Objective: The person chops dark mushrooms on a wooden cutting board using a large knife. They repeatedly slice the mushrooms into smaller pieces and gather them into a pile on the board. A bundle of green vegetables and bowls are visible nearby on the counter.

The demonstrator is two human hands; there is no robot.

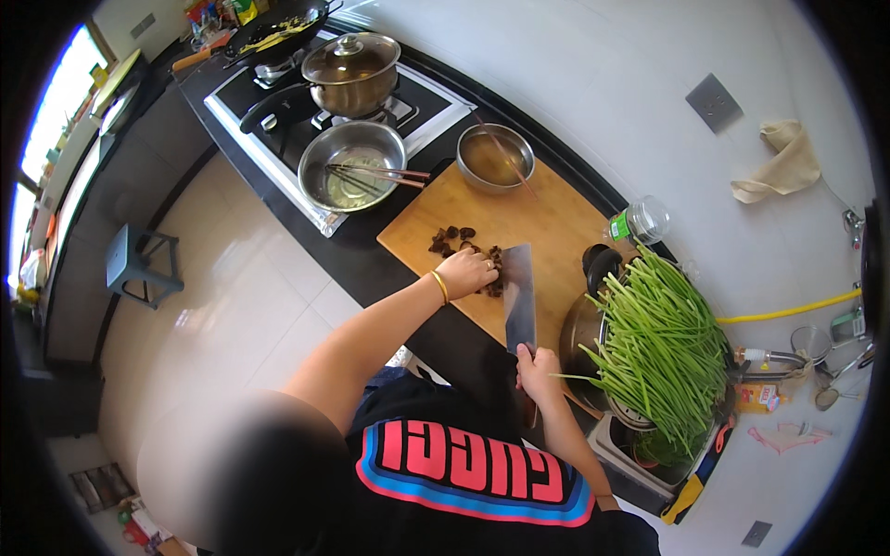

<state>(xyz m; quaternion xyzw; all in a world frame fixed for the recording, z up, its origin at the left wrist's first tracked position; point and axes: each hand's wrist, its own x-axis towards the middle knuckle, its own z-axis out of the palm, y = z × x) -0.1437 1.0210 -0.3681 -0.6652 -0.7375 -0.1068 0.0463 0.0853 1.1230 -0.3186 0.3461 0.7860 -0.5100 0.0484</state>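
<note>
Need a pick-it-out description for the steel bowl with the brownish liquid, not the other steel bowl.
Start at the wooden cutting board on the black counter. At the board's far corner, toward the stove, sits the steel bowl holding brownish liquid, with one thin stick leaning across it. Its neighbour, the bigger steel bowl, sits off the board on the stove edge with chopsticks laid across it.

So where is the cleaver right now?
In the head view the cleaver is in the right hand, blade on the wooden cutting board, beside dark chopped pieces under the left hand.
</note>
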